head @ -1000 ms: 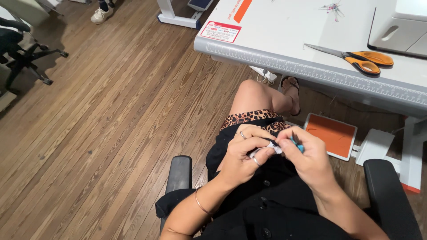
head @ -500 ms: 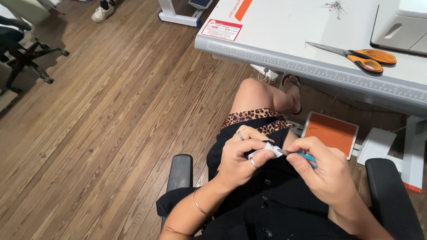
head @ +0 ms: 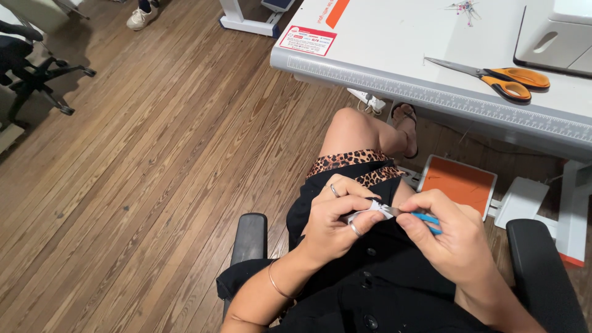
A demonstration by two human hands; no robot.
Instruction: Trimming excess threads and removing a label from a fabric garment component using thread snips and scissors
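While over the lap, left hand (head: 336, 222) fingers pinching white scrap (head: 365, 211), right hand (head: 453, 237) fingers gripping blue tool (head: 427, 219)

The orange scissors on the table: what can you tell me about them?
The scissors lie flat on the white table, near its ruler-marked front edge. They have two orange loop handles, plastic by the look, pointing right, and long grey metal blades pointing left. The blades look closed. Nothing touches them; both hands are busy down in the lap. A white machine stands just behind them.
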